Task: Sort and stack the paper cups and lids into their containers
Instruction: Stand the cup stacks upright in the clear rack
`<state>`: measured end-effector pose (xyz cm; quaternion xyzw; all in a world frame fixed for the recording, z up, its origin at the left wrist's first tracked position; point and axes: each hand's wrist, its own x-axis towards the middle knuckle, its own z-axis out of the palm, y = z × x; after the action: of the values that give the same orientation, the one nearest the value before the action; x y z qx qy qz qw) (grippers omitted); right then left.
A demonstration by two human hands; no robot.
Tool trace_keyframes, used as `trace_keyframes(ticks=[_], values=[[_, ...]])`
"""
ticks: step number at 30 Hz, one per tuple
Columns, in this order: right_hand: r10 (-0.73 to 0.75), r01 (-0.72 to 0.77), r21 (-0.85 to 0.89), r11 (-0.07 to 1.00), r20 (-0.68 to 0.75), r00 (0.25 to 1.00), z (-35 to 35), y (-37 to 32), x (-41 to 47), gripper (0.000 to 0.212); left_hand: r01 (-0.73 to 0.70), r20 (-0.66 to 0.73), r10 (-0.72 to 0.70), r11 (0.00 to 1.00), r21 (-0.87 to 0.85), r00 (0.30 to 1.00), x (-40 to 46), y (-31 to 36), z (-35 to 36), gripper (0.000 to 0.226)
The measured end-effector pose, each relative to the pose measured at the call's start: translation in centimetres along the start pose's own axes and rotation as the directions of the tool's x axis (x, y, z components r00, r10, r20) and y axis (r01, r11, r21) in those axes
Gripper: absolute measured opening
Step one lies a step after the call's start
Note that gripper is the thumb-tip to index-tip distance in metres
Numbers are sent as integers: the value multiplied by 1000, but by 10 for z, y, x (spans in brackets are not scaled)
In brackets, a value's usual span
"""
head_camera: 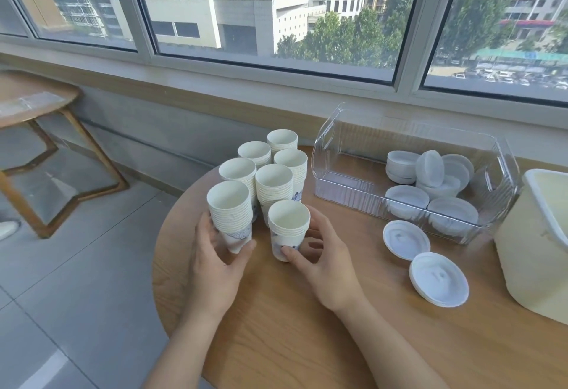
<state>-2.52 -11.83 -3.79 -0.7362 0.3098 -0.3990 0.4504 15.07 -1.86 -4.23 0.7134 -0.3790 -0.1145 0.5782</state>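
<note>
Two nested stacks in my grip: left hand curls round a tall cup stack, right hand pinches a shorter stack. I judge merging comes next, rims aligned. Beyond, five paper stacks; loose lids on the wooden desk; clear ribbed lid bin.

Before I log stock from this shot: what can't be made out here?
Head view:
- Cream bin: cut off by the right edge; contents unseen.
- Lids in the clear container: overlapping, uncountable.
- Cup stacks: rims too fine to count; left hand and right hand cover two bases.
</note>
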Motion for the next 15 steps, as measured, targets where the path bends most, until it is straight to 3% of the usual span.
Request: trace_keyframes(ticks=[3, 10, 15], values=[[-21, 24, 59, 998, -58, 998, -5, -3, 1, 69, -21, -17, 21, 999, 30, 1000, 2, 3, 1, 72], [-57, 120, 272, 955, -229, 972, -29, -26, 18, 77, -208, 94, 197, 969, 134, 976, -20, 9, -2, 77], [-85, 146, 288, 946, -213, 973, -35, -40, 23, 78, -308, 156, 281, 932, 190, 947, -24, 17, 4, 81]])
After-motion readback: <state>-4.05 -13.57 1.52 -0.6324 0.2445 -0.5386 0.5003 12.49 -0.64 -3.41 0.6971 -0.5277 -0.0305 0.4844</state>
